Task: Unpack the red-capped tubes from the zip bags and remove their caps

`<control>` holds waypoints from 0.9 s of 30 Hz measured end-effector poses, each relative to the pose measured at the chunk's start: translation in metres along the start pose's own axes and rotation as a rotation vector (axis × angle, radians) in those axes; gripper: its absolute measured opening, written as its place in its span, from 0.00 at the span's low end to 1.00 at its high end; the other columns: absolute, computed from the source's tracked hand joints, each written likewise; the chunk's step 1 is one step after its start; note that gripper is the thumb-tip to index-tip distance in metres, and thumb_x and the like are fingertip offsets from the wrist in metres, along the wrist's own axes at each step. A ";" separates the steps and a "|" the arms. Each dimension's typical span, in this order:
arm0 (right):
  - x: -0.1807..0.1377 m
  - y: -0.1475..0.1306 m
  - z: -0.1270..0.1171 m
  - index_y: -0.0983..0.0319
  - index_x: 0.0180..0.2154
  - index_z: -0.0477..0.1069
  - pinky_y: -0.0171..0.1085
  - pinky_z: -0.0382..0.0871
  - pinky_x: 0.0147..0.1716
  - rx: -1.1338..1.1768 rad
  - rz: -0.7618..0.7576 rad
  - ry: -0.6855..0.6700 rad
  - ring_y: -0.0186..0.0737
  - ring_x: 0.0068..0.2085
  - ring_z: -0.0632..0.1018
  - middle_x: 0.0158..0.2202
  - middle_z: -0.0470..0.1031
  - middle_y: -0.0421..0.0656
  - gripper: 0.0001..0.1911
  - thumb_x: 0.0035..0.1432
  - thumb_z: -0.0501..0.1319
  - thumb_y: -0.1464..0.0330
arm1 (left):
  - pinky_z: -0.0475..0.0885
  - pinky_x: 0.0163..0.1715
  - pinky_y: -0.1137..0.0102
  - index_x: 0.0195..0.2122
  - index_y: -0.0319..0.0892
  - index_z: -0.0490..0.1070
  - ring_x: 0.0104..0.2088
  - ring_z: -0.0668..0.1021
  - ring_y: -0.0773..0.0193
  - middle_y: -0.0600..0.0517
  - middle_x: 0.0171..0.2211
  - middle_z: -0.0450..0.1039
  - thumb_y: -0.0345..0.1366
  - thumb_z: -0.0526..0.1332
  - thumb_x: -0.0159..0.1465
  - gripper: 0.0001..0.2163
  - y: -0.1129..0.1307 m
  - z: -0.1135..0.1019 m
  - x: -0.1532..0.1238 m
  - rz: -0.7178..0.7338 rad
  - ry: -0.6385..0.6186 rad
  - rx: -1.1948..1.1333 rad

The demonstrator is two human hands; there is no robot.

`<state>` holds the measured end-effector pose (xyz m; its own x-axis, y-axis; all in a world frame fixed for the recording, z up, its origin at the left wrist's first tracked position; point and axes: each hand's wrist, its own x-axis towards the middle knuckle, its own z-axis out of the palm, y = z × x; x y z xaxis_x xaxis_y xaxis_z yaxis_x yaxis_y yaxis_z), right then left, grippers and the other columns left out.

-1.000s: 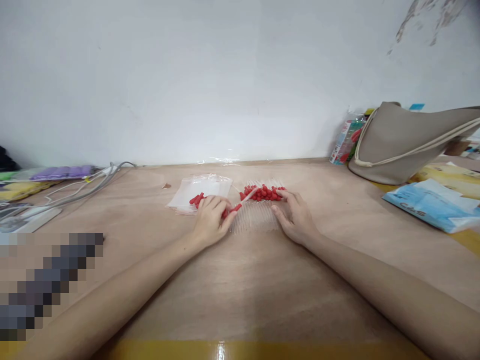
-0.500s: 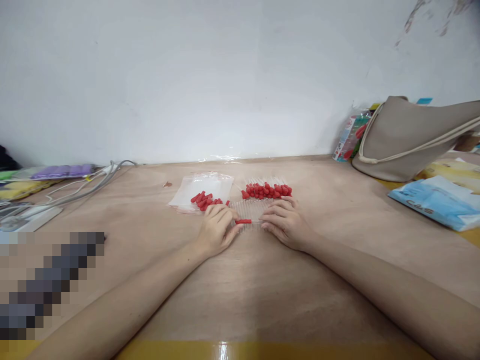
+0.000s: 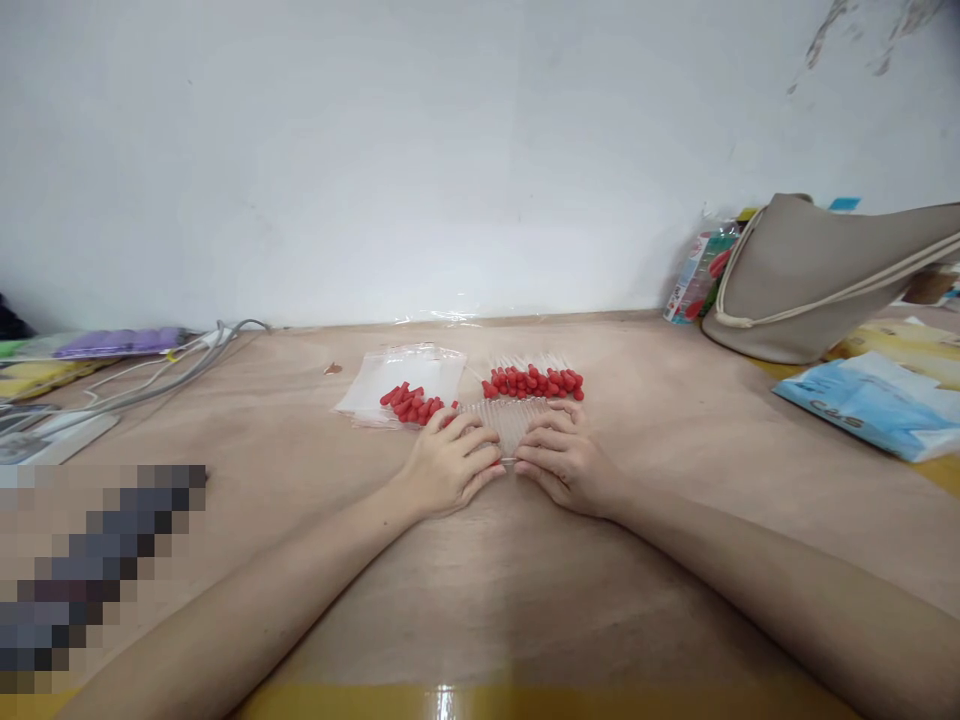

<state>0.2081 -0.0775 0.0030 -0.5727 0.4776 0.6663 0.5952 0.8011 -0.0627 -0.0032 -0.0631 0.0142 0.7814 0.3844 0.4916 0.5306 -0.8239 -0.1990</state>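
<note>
My left hand (image 3: pixel 454 468) is closed in a pinch around a red rubber bulb, mostly hidden by the fingers. Opposite it, my right hand (image 3: pixel 564 462) pinches a thin clear dropper tube (image 3: pixel 509 460), whose other end meets the bulb between the two hands. Under and behind the fingers lies a row of loose clear tubes (image 3: pixel 514 418). Beyond my right hand is a row of droppers with red bulbs (image 3: pixel 534 381), their clear tubes pointing to the wall. Loose red bulbs (image 3: pixel 411 404) are heaped beside my left hand, on a stack of clear plastic bags (image 3: pixel 435 366).
On the right stand a grey bag (image 3: pixel 802 270) with a cord, a clear package (image 3: pixel 699 275) and a blue tissue pack (image 3: pixel 862 400). Cables (image 3: pixel 180 370) and a purple packet (image 3: pixel 124 343) lie at the left. A pale wall (image 3: pixel 375 160) closes off the wooden table's back.
My left hand has moved right and slightly nearer, its fingers now covering most of the red bulb. The hands are closer together, and less of the tube shows between them.
</note>
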 end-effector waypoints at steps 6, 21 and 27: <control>-0.005 0.000 -0.005 0.57 0.31 0.72 0.47 0.50 0.52 -0.051 -0.055 0.018 0.35 0.35 0.72 0.26 0.74 0.37 0.09 0.59 0.54 0.66 | 0.57 0.46 0.59 0.30 0.42 0.68 0.44 0.69 0.58 0.53 0.40 0.73 0.40 0.52 0.63 0.10 -0.001 -0.003 0.000 0.036 -0.046 0.037; -0.017 0.037 -0.001 0.60 0.33 0.75 0.38 0.55 0.34 -0.149 0.461 0.226 0.35 0.29 0.71 0.24 0.71 0.41 0.10 0.55 0.56 0.65 | 0.62 0.34 0.66 0.30 0.40 0.66 0.32 0.68 0.62 0.50 0.28 0.64 0.35 0.42 0.65 0.15 -0.030 -0.033 -0.013 -0.520 0.003 -0.085; -0.016 0.036 0.000 0.61 0.40 0.70 0.38 0.55 0.34 -0.167 0.724 0.091 0.36 0.29 0.71 0.28 0.73 0.40 0.15 0.48 0.53 0.71 | 0.65 0.31 0.70 0.47 0.45 0.63 0.29 0.71 0.64 0.54 0.29 0.66 0.40 0.52 0.60 0.15 -0.061 -0.032 -0.001 -0.788 -0.053 -0.181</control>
<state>0.2391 -0.0561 -0.0098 0.0397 0.8269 0.5609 0.8874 0.2288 -0.4001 -0.0467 -0.0268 0.0527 0.2171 0.8956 0.3883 0.8739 -0.3556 0.3315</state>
